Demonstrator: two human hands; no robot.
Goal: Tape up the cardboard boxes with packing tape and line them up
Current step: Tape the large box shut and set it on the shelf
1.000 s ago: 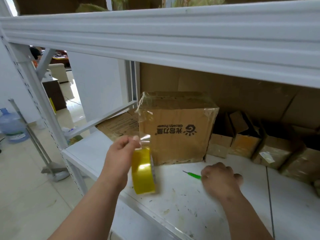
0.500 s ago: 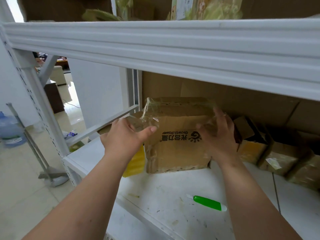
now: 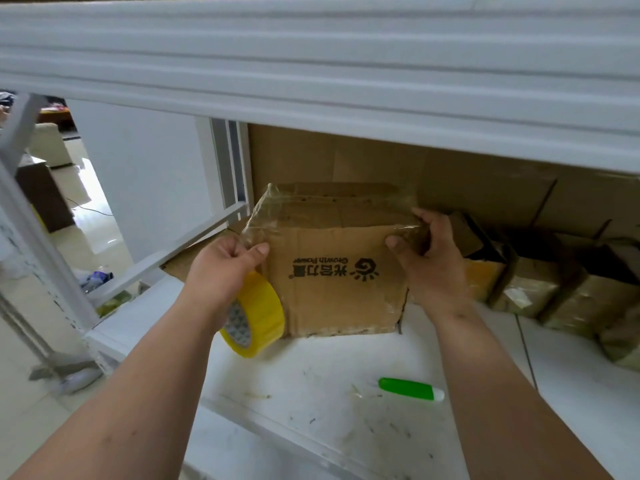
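Both hands grip box (image 3: 332, 271) upper corners.

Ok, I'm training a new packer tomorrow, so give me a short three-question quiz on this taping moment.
1. True or false: the yellow tape roll lies flat on the shelf.
2. Which of the hands grips the right top corner of the printed cardboard box? A) left hand B) right hand
3. Fill in: the green-handled tool lies on the shelf, held by ____ hand.

Key: 1 false, it hangs under the left hand; 2 B; 3 neither.
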